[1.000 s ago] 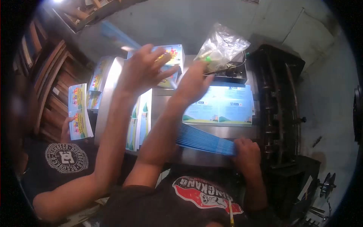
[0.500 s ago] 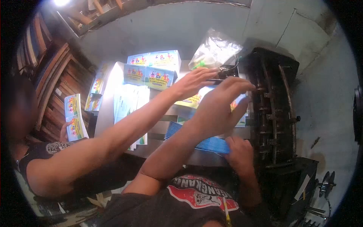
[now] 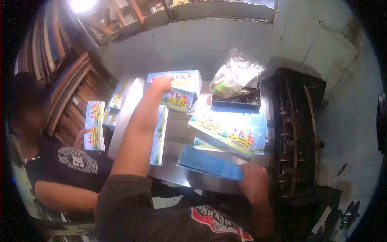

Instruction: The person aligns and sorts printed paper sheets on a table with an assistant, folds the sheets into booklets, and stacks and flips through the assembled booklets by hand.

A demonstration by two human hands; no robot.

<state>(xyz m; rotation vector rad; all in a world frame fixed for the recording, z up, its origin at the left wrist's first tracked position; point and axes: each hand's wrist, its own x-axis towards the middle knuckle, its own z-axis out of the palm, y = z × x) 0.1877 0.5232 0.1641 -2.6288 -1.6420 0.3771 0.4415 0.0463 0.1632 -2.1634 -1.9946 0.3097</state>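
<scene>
My right hand [image 3: 254, 180] is closed on the right end of a fanned stack of blue sheets [image 3: 205, 163] at the table's near edge. My left hand [image 3: 162, 84] reaches far across the table to a tall stack of printed booklets [image 3: 183, 101] with cartoon figures. It is blurred, and whether its fingers grip a booklet cannot be made out. Beneath my left forearm, a pile of pale printed sheets [image 3: 158, 141] is partly hidden. Beyond the blue sheets lies a spread pile of booklets [image 3: 227, 133].
A co-worker [image 3: 60, 161] sits at the left, one hand holding booklets [image 3: 94, 125]. A clear plastic bag [image 3: 238, 72] rests over a black tray [image 3: 238, 101] at the back. A dark roller machine [image 3: 296, 133] borders the metal table [image 3: 173, 133] on the right.
My left hand has moved from above the blue sheets to the far left stack. The co-worker's outstretched arm has drawn back. My right hand keeps its hold; the view has shifted.
</scene>
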